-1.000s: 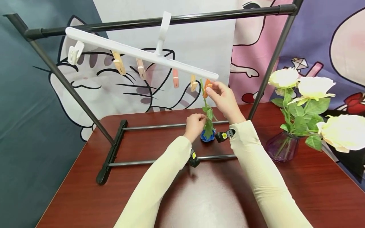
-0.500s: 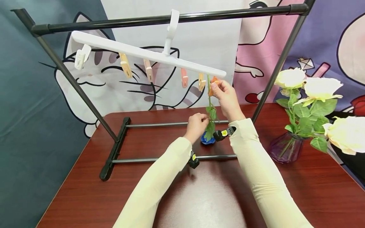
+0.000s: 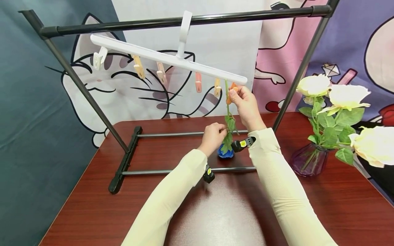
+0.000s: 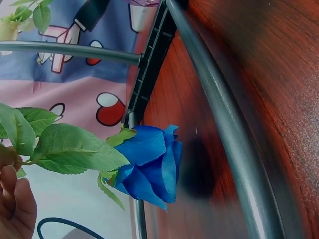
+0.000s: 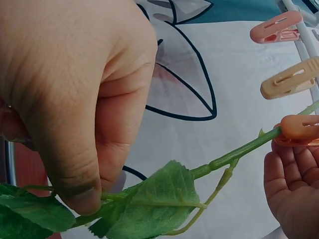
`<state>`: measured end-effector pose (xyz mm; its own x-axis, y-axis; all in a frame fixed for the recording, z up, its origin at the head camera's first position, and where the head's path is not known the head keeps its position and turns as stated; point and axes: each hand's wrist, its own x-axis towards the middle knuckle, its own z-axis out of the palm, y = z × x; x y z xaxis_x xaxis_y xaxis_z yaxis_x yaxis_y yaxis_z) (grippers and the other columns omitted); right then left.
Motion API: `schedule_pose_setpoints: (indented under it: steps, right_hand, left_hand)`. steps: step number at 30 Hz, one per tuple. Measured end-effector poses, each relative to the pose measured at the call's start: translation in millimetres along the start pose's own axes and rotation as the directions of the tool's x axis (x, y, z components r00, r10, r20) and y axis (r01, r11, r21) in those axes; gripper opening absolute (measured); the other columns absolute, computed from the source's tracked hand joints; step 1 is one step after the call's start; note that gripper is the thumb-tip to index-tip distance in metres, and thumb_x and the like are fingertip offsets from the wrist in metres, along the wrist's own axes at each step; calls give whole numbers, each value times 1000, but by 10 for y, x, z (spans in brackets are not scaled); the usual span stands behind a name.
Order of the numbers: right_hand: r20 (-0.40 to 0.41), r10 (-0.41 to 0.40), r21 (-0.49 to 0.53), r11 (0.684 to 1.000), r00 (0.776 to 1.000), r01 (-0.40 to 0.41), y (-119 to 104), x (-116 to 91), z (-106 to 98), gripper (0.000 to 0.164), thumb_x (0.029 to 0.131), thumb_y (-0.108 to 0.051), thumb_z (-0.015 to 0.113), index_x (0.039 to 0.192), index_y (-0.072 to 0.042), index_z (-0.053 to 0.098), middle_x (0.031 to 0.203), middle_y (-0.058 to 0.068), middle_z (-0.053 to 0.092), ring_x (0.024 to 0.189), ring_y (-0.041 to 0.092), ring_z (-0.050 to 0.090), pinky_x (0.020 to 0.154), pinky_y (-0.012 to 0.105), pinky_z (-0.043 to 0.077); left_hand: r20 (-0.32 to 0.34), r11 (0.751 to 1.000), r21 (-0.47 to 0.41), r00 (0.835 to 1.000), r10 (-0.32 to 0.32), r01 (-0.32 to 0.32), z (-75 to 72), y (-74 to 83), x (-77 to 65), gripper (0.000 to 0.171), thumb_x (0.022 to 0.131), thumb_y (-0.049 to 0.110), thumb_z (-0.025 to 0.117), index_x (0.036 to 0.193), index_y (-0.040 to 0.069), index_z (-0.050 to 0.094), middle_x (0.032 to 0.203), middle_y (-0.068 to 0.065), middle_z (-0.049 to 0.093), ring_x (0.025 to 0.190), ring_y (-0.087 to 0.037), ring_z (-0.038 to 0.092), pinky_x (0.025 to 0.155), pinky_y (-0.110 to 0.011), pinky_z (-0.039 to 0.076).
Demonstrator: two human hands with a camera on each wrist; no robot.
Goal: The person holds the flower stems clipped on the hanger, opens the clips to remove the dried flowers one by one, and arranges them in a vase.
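A blue rose (image 4: 149, 162) hangs head down, its leafy stem (image 5: 239, 149) running up toward a white clip hanger (image 3: 169, 58). My left hand (image 3: 212, 136) pinches the stem among the leaves, as the right wrist view shows close up. At the hanger's right end, my right hand (image 3: 246, 104) pinches an orange clip (image 5: 301, 127) between thumb and fingers. The stem's upper part passes at this clip, its tip reaching up beside the hanger bar. Whether the clip's jaws grip the stem cannot be told. In the head view, leaves partly cover the rose.
Several other clips, such as a coral one (image 3: 198, 82) and a white one (image 3: 100, 58), line the hanger. It hooks over a black rack's top bar (image 3: 138, 24). White roses (image 3: 344, 95) stand in a purple vase (image 3: 309, 160) at the right of the brown table (image 3: 86, 212).
The head view has shifted, so the scene sits further right. The hanger has swivelled slightly, its left end moving right. Both hands keep their grips on the stem and the orange clip.
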<state>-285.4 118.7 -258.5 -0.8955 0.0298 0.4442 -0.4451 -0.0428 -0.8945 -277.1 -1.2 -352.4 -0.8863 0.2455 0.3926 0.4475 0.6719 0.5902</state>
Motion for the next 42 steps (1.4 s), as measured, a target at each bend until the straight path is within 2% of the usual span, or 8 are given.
schedule_pose_setpoints:
  steps: [9, 16, 22, 29, 37, 40, 42]
  right_hand:
    - [-37, -34, 33, 999, 999, 35, -35, 12, -25, 8, 93, -11, 52, 93, -3, 54, 78, -8, 57, 77, 7, 53, 72, 19, 42]
    - [-32, -36, 10, 999, 999, 36, -20, 1, -27, 8, 94, -12, 53, 99, -7, 54, 82, -8, 57, 82, 8, 53, 77, 20, 41]
    - [-51, -43, 13, 999, 998, 44, 5, -38, -27, 14, 93, -10, 53, 104, -1, 52, 83, -7, 56, 82, 8, 52, 79, 21, 41]
    - [-49, -36, 70, 997, 998, 40, 56, -80, -62, 23, 95, -5, 48, 113, 9, 48, 91, -2, 56, 88, 9, 55, 86, 23, 44]
    - [-50, -39, 8, 999, 998, 40, 77, -171, -130, 32, 95, -9, 50, 119, 11, 46, 89, -5, 57, 91, 9, 57, 90, 27, 44]
    - [-42, -38, 11, 999, 998, 39, 79, -230, -175, 29, 95, -11, 50, 116, 8, 49, 89, -4, 58, 90, 9, 57, 89, 25, 45]
    - [-17, -38, 24, 999, 999, 38, 83, -263, -207, 21, 95, -12, 49, 110, 2, 53, 88, -2, 58, 87, 10, 56, 86, 24, 45]
  left_hand:
    - [-11, 998, -40, 999, -53, 52, -17, -65, -33, 17, 89, 19, 61, 95, 10, 73, 82, -3, 65, 67, -11, 55, 57, -18, 42]
    - [0, 999, -28, 999, -44, 44, -72, -71, -69, 19, 90, 20, 59, 98, 9, 73, 85, -4, 65, 69, -12, 56, 58, -18, 44]
    - [7, 997, 58, 999, 44, -44, -129, -62, -113, 20, 92, 19, 56, 99, 10, 72, 86, -2, 64, 74, -13, 59, 64, -22, 47]
    - [12, 977, 165, 991, 135, -135, -186, -72, -164, 22, 92, 18, 54, 103, 10, 71, 87, -2, 63, 75, -14, 60, 66, -26, 49]
    - [-4, 927, 270, 962, 272, -261, -286, -69, -227, 18, 92, 17, 54, 98, 11, 70, 83, -1, 60, 71, -14, 60, 64, -29, 50]
    - [2, 900, 314, 948, 318, -303, -327, -77, -247, 17, 92, 17, 55, 98, 11, 70, 83, -1, 59, 67, -14, 60, 61, -29, 50]
    - [0, 878, 347, 936, 352, -330, -356, -78, -254, 16, 91, 17, 55, 97, 11, 70, 82, -1, 58, 65, -14, 59, 59, -29, 50]
